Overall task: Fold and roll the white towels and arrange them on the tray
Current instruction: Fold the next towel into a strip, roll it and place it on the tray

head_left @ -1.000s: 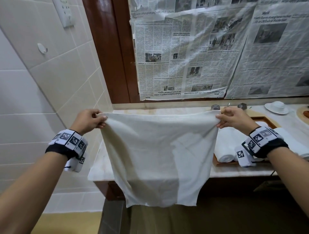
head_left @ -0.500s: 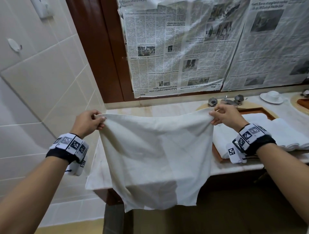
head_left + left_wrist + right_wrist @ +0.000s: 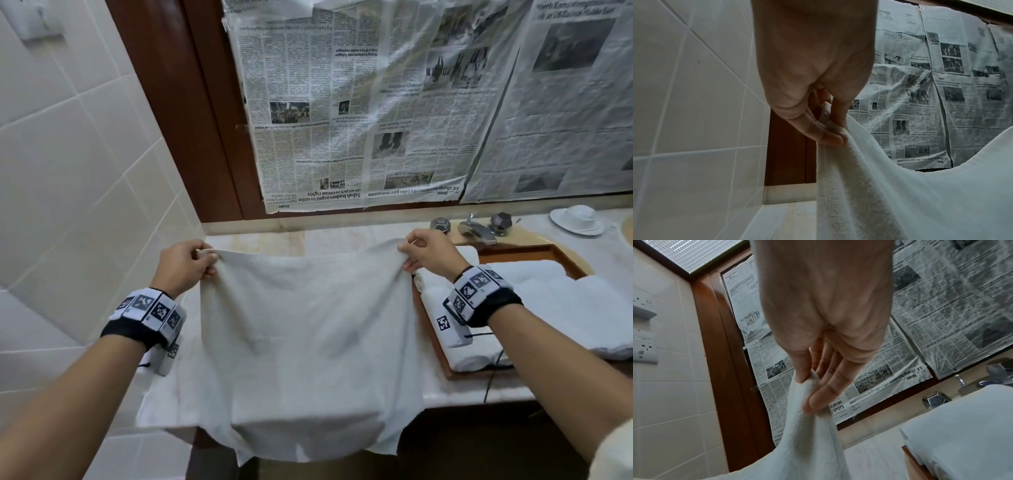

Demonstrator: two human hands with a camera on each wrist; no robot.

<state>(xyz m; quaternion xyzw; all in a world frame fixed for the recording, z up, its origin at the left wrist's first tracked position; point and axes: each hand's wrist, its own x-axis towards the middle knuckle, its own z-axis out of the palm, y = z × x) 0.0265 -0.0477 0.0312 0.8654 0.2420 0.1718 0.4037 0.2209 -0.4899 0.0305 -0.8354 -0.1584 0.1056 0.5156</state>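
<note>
Your left hand (image 3: 185,265) and right hand (image 3: 430,257) each pinch top corner of towel (image 3: 308,342); it hangs between grips, draped over counter (image 3: 260,240) edge. Unfolded yet. Tray (image 3: 534,251) beside right grip already holds rolls (image 3: 534,274).

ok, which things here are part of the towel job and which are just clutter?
Job:
held towel, pinched by left hand and right hand
wooden tray
rolled towels on tray

Clutter:
faucet
cup and saucer
newspaper over mirror
</note>
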